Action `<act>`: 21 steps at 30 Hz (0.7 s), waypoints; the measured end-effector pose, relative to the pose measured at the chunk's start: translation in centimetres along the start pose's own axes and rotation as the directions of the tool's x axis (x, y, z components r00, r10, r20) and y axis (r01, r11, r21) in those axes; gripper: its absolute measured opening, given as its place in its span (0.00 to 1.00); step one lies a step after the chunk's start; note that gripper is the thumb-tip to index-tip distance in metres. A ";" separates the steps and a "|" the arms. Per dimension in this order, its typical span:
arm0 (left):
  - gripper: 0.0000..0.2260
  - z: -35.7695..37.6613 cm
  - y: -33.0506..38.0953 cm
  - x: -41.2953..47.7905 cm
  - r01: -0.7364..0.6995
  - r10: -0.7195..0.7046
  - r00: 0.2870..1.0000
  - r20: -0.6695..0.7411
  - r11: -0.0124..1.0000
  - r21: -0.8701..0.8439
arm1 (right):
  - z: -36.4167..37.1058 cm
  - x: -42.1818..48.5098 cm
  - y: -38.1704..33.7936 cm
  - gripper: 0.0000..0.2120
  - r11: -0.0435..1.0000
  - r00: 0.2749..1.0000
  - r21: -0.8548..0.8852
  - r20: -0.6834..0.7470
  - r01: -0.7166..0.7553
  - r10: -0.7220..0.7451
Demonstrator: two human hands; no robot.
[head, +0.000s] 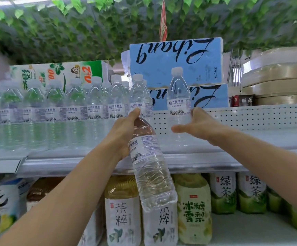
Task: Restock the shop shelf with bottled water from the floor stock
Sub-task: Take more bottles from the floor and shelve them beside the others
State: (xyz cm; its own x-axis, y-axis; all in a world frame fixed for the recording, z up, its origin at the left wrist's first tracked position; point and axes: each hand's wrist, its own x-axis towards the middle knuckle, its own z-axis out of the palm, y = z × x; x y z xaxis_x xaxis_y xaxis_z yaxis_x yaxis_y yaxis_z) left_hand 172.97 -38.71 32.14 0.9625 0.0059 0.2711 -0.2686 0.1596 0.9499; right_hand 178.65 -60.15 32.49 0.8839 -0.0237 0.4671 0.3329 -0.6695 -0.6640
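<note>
My left hand (124, 132) grips a clear water bottle (149, 162) by its upper half; the bottle tilts, base toward me, in front of the shelf edge (94, 164). My right hand (197, 124) holds a second water bottle (178, 96) that stands upright on the top shelf, with the thumb at its right side and the fingers across its front. A row of several identical water bottles (55, 110) fills the shelf to the left, ending just left of that bottle.
Blue tissue packs (176, 61) and a green-and-white pack (55, 73) stand behind the bottles. The perforated white shelf back (250, 116) runs along the right. Tea bottles (122, 210) fill the shelf below. Round beige boxes (275, 80) are stacked at upper right.
</note>
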 end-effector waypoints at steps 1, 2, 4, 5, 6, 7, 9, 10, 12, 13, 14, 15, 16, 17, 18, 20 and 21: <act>0.25 0.0 0.0 0.1 0.002 -0.002 1.000 -0.001 1.000 0.001 | 0.0 0.3 -0.3 0.34 1.000 1.000 0.025 0.029 0.002 -0.003; 0.25 0.0 0.0 0.1 0.006 -0.006 1.000 -0.002 1.000 -0.001 | 0.1 0.5 -0.5 0.25 0.998 0.998 0.057 0.067 0.004 -0.008; 0.25 -0.1 0.0 0.2 0.010 -0.010 1.000 0.000 1.000 -0.009 | 0.4 1.5 -0.6 0.20 0.994 0.994 0.112 0.106 -0.012 0.000; 0.25 -0.1 0.0 0.2 0.012 -0.012 1.000 0.002 1.000 -0.009 | 0.6 2.0 -0.6 0.20 0.993 0.993 0.114 0.116 -0.032 0.019; 0.25 0.0 0.0 0.1 0.011 -0.011 1.000 0.005 1.000 -0.005 | 0.9 2.7 -0.5 0.21 0.992 0.992 0.115 0.117 -0.051 0.037; 0.24 0.0 0.0 0.1 0.009 -0.009 1.000 0.007 1.000 -0.001 | 1.2 3.0 -0.8 0.23 0.992 0.990 0.104 0.127 -0.073 0.060; 0.23 -0.1 0.0 0.2 0.006 -0.006 1.000 0.009 1.000 0.003 | 1.6 3.8 -1.0 0.28 0.990 0.982 0.088 0.164 -0.111 0.095; 0.22 -0.1 -0.1 0.2 0.006 -0.006 1.000 0.008 1.000 0.006 | 1.8 4.4 -0.8 0.32 0.990 0.979 0.077 0.175 -0.122 0.107; 0.19 -0.1 -0.1 0.3 0.004 -0.004 1.000 0.007 1.000 0.024 | 2.3 5.7 -0.4 0.38 0.990 0.977 0.074 0.188 -0.121 0.105; 0.18 0.0 -0.1 0.3 0.004 -0.004 1.000 0.006 0.999 0.033 | 2.5 6.4 -0.1 0.39 0.989 0.976 0.079 0.192 -0.123 0.106; 0.18 0.0 -0.1 0.3 0.004 -0.005 1.000 0.003 0.999 0.039 | 2.7 6.1 -0.6 0.39 0.989 0.975 0.077 0.190 -0.129 0.112; 0.18 0.0 -0.1 0.3 0.003 -0.003 1.000 0.001 0.999 0.043 | 2.9 5.8 -1.1 0.36 0.989 0.976 0.075 0.185 -0.127 0.111; 0.18 0.0 -0.1 0.3 0.000 0.000 1.000 -0.001 0.999 0.045 | 3.0 5.6 -1.3 0.30 0.991 0.978 0.068 0.179 -0.118 0.104; 0.18 0.0 -0.1 0.3 -0.003 0.003 1.000 -0.003 0.999 0.047 | 3.1 5.3 -1.7 0.24 0.992 0.979 0.067 0.181 -0.111 0.098; 0.18 0.0 -0.2 0.3 -0.005 0.005 1.000 -0.005 0.999 0.050 | 3.3 5.4 -1.7 0.20 0.992 0.979 0.064 0.180 -0.109 0.096; 0.18 0.0 -0.2 0.4 -0.008 0.008 1.000 -0.004 0.999 0.053 | 3.5 5.8 -1.6 0.17 0.993 0.981 0.067 0.179 -0.093 0.079; 0.18 0.0 -0.2 0.4 -0.008 0.008 1.000 -0.003 0.999 0.054 | 3.6 5.9 -1.5 0.18 0.993 0.981 0.079 0.182 -0.084 0.069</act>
State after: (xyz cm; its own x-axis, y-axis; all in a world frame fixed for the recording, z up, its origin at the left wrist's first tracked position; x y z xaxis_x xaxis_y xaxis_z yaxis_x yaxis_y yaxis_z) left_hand 173.40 -38.73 32.05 0.9604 0.0101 0.2785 -0.2780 0.1062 0.9547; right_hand 184.55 -56.59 34.17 0.9497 0.0658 0.3061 0.2820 -0.6044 -0.7451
